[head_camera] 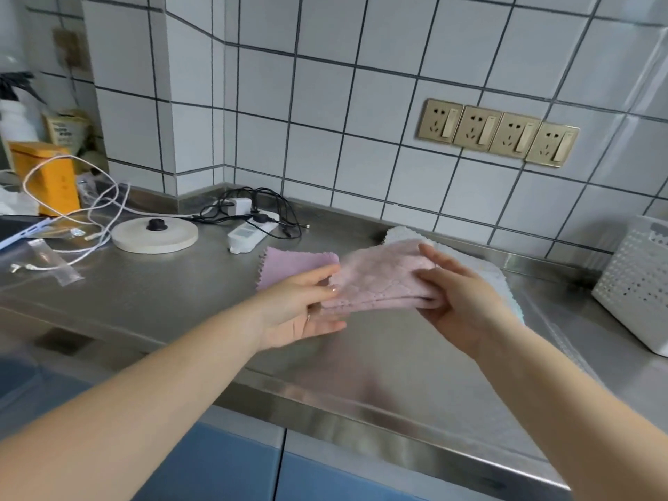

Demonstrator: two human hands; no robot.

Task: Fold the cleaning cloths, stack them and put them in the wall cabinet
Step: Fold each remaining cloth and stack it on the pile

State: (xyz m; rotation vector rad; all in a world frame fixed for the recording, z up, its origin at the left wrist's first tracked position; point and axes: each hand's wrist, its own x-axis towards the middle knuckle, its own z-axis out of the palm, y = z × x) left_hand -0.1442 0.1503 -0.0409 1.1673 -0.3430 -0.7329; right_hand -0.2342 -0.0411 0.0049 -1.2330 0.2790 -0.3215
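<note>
A pale pink cloth (379, 280), folded over, hangs between my two hands just above the steel counter (162, 294). My left hand (300, 309) pinches its left end between thumb and fingers. My right hand (452, 301) grips its right end, thumb on top. A flat lilac cloth (289, 265) lies on the counter behind my left hand. A white cloth (470, 262) with a light blue edge lies under and behind my right hand. The wall cabinet is out of view.
A white perforated basket (636, 283) stands at the right. A round kettle base (155, 235), a power strip (249, 233) with black cables, white cords, a plastic bag (50, 258) and an orange box (47, 175) crowd the back left. Wall sockets (499, 133) sit above.
</note>
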